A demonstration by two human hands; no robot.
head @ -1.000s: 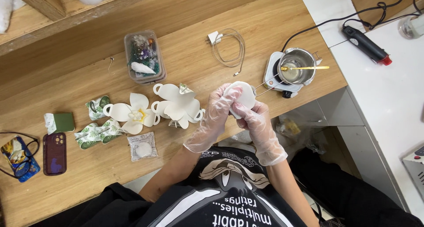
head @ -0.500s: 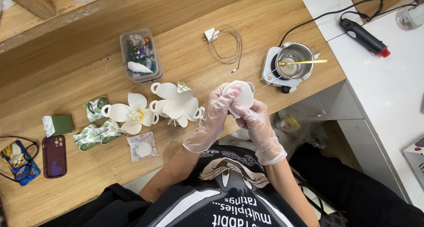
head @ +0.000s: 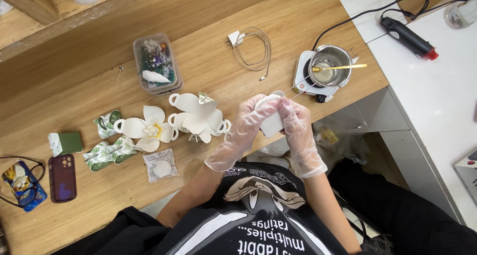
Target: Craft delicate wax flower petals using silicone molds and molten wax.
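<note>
Both my hands wear clear thin gloves and meet over the front edge of the wooden table (head: pixel 208 71). My left hand (head: pixel 242 131) and my right hand (head: pixel 294 127) together grip a small white petal-shaped piece (head: pixel 272 123). A thin wire sticks out from it toward the upper right. Just left of my hands lies a white flower-shaped piece (head: pixel 198 117) with looped tabs. A second white flower (head: pixel 147 129) with a yellow centre lies further left.
A small hot plate with a metal pot (head: pixel 328 72) and a gold spoon stands at the table's right end. A clear box of decorations (head: pixel 154 64), a white charger cable (head: pixel 252 49), a phone (head: pixel 62 178), glasses (head: pixel 17 183) and green leaf pieces (head: pixel 109 150) lie around. A black glue gun (head: pixel 408 37) rests on the white counter.
My hands have turned the white piece slightly; they stay at the same spot. The camera view shifted a little.
</note>
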